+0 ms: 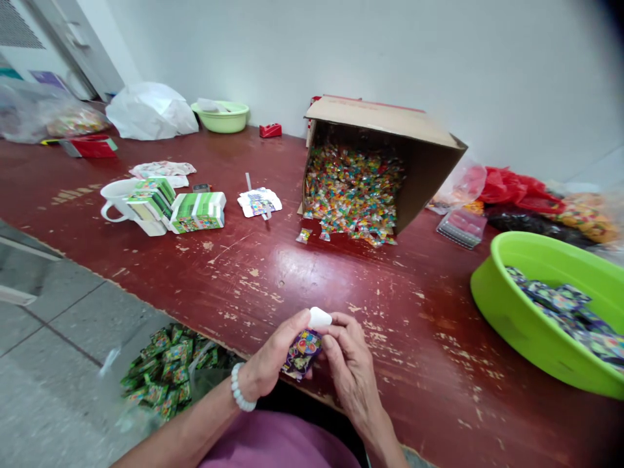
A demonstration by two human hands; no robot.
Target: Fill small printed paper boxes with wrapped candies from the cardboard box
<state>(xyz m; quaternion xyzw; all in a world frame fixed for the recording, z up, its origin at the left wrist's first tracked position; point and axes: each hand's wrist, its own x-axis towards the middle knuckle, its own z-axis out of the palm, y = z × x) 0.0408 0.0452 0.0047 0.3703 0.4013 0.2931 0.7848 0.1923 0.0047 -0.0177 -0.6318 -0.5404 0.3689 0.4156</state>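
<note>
My left hand point(273, 364) and my right hand point(348, 367) meet over the near edge of the red table point(292, 273). Together they pinch a small purple printed box point(302, 353) with a white flap point(320, 318) sticking up at its top. The fingers of both hands are closed on it. A white bead bracelet point(241, 388) circles my left wrist.
A tipped cardboard box point(390, 143) spills colourful wrapped candies point(351, 195) at the table's middle back. A green basin point(531, 318) at the right holds purple boxes. Green-white flat cartons point(195, 211) and a white cup point(114, 195) lie at the left. Green packs point(166, 370) sit in a bag on the floor.
</note>
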